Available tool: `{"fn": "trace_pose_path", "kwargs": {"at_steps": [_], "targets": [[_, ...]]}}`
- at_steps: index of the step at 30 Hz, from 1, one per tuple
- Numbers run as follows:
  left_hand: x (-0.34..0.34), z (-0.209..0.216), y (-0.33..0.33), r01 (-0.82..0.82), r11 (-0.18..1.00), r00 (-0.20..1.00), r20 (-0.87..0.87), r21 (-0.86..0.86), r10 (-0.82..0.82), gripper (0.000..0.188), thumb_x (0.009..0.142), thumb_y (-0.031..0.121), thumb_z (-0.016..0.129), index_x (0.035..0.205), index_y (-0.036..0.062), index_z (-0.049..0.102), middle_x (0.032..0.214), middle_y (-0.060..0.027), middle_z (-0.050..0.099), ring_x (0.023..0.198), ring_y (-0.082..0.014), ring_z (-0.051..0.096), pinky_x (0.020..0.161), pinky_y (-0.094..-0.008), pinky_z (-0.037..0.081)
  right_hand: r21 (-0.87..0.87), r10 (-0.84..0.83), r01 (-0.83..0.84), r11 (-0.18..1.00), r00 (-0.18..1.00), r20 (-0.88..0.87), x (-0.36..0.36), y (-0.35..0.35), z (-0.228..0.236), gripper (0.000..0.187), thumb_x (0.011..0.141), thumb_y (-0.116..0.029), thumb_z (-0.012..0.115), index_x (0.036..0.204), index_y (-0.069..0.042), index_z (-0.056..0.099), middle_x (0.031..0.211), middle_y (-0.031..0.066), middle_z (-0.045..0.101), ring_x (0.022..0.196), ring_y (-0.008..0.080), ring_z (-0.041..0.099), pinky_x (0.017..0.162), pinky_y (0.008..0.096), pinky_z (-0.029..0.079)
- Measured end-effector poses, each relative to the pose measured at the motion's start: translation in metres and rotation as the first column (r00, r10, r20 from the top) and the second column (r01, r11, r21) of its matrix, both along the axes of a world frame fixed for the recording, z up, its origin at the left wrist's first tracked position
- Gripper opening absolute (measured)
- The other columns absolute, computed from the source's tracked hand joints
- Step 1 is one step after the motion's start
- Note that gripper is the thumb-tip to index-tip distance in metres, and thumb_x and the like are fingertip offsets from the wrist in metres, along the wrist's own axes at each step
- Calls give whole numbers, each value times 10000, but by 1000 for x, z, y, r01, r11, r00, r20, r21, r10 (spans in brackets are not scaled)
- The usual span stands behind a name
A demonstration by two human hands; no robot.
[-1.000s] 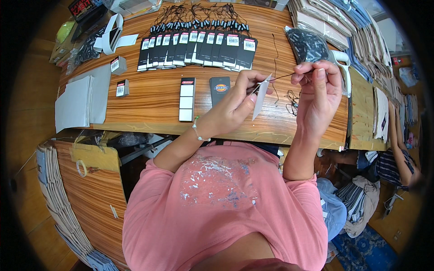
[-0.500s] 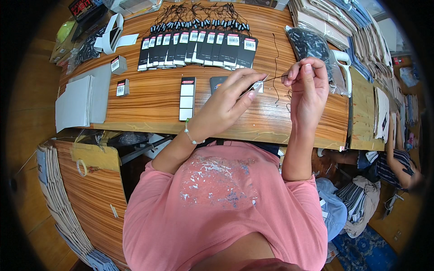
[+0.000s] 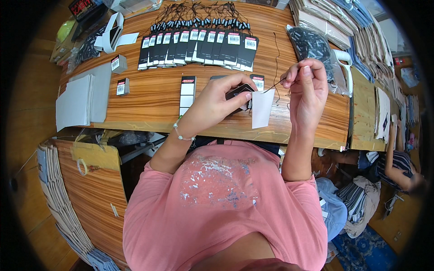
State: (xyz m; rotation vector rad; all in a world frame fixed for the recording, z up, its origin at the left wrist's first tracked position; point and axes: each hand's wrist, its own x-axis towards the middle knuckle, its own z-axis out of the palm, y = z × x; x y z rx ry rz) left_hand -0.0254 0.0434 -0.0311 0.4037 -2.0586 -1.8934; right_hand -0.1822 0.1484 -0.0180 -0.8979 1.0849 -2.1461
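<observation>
My left hand [image 3: 217,101] is closed round black hang tags [image 3: 239,91], with the thumb on top. From the same bunch a blank white tag [image 3: 262,110] hangs down beside the fingertips. My right hand [image 3: 308,88] pinches a thin black string [image 3: 275,85], which runs to the top of the held tags. Just beyond my left hand lies a tag with a white printed label [image 3: 257,80]. A narrow pile of black tags with white panels [image 3: 187,92] lies left of that hand, partly covered by it.
Strung black hang tags [image 3: 194,47] lie in an overlapping row at the back. A plastic bag of black strings [image 3: 312,47] and a white handled tool [image 3: 346,72] sit right. Small label stacks [image 3: 122,87] and white sheets [image 3: 74,104] are left. Folded garments [image 3: 316,20] stand back right.
My left hand has turned and drawn slightly left, so the held tags now face up and the white tag hangs in view. The right hand keeps its pinch nearly in place.
</observation>
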Motion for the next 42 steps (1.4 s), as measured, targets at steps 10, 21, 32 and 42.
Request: {"fn": "trace_pose_path", "kwargs": {"at_steps": [10,21,32,42], "targets": [[-7,5,14,-262,945,961,-147,-195,236,142,839,70,544,915,-5,451,832,-135,564,756,-252,580,681,-310,439,34,-154,157,987,986,-68,36,-21,-37,79,930,-116,439,955,-42,428,754,61,527,660,93,483,618,209,409],[-7,-7,9,84,992,988,-137,91,-71,384,682,-21,723,952,34,455,912,-22,495,865,-87,506,779,-232,424,-84,161,-140,987,909,385,23,-21,-22,128,956,-224,378,967,-102,417,601,20,400,353,52,260,330,190,210],[-10,-4,7,-49,998,977,-207,41,57,188,748,-22,639,912,-10,549,974,-66,563,948,-150,543,858,-262,426,-136,69,-28,990,950,305,21,-9,-11,130,954,-217,385,959,-94,425,652,41,444,405,77,340,382,204,279],[-1,11,3,-249,943,943,-278,-220,185,116,724,-4,652,833,8,616,851,-49,616,807,-145,567,733,-258,430,-113,-132,139,984,989,69,9,-2,-2,94,894,-125,519,928,-39,533,885,71,547,766,113,499,688,220,394]]}}
